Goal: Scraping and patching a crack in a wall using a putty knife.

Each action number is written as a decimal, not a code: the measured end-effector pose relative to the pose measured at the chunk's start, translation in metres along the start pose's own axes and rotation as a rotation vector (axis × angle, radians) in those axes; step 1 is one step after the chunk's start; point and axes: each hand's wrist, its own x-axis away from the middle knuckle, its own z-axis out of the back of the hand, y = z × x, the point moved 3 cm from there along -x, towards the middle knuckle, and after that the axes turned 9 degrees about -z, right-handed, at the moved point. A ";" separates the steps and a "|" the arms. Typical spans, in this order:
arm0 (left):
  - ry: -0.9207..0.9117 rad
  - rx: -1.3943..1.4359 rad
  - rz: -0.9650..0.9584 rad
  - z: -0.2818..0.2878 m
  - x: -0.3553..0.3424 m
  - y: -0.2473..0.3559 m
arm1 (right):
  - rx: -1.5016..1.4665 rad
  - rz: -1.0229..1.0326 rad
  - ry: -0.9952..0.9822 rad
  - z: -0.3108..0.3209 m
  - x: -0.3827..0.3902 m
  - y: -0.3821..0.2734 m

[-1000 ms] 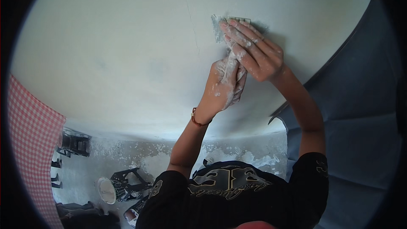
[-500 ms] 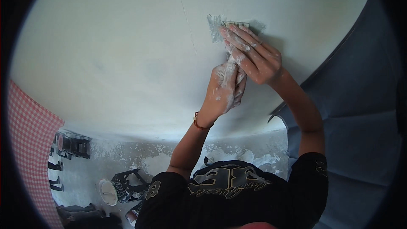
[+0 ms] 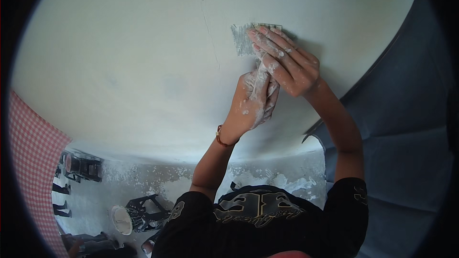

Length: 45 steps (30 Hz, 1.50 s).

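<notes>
My left hand [image 3: 258, 98], smeared with white, is closed around the lower part of a flat scraper; its handle is mostly hidden. The scraper's pale rectangular end [image 3: 266, 25] lies against the whitish wall [image 3: 143, 43]. Over that end my right hand [image 3: 292, 67] rests with its fingers stretched and pressed together, tips close to the top edge; its thumb is hidden. White paste or dust speckles both hands. Just left of the fingertips is a streaky grey patch [image 3: 242, 40] on the wall.
A thin crack [image 3: 208, 26] runs down the wall left of my hands. Dark grey sheeting [image 3: 401, 157] hangs at right, red-checked cloth [image 3: 36, 134] at far left. Below, a white-smeared floor [image 3: 181, 177] holds a round pale container [image 3: 122, 220] beside a black stool [image 3: 148, 210]. Other people's legs [image 3: 91, 243] show lower left.
Relative to the crack and the grey patch, both hands and the scraper have moved slightly up the wall. Their hold looks the same. The patch shows less white on its streaks.
</notes>
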 end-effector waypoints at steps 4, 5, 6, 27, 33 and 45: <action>0.013 0.008 0.008 0.006 0.004 -0.028 | 0.002 -0.038 -0.059 0.001 0.011 -0.011; 0.007 -0.015 -0.018 0.003 0.007 -0.030 | -0.006 -0.031 -0.063 0.001 0.016 -0.012; 0.002 -0.036 -0.043 0.000 0.009 -0.032 | -0.015 -0.024 -0.069 0.002 0.018 -0.013; 0.014 -0.025 -0.029 -0.003 -0.003 -0.025 | -0.032 0.020 0.032 -0.001 0.010 0.002; 0.034 -0.006 -0.055 -0.007 -0.011 -0.026 | 0.050 0.015 0.006 -0.008 0.017 0.011; 0.100 -0.019 -0.062 -0.001 0.000 -0.057 | -0.086 -0.045 -0.016 -0.013 0.037 -0.007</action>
